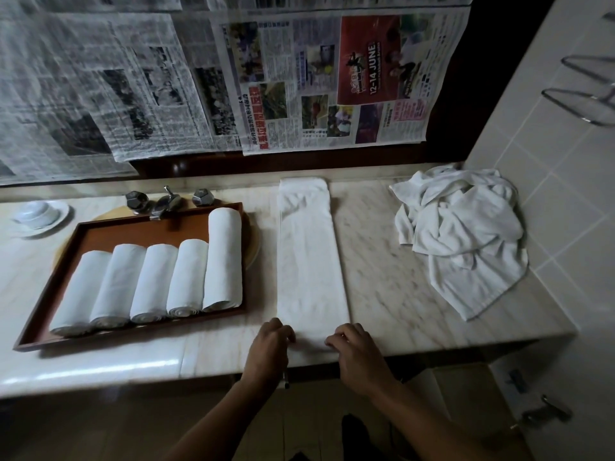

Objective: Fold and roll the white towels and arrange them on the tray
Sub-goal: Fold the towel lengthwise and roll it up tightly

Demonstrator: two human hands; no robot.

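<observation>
Centrally, a folded towel (311, 261) lies as one long narrow strip on the marble counter (382, 261), running from the back wall to the near edge. At its near end I have both hands. My left hand (271, 341) curls its fingers onto the left corner, and my right hand (356, 347) curls its fingers onto the right corner, so each hand grips the towel's edge. Whether a first turn of the roll is already formed under the fingers I cannot tell.

Left of the strip stands the wooden tray (46, 304), holding five rolled towels (151, 281) side by side and touching. The rightmost roll is thicker and reaches farther back than the other four.

At the right, near the tiled wall, sits a loose heap of unfolded towels (462, 234), well apart from the strip. Behind the tray are a tap (166, 201) and a small white dish (40, 212). Newspaper sheets (166, 78) cover the surface above the counter.
</observation>
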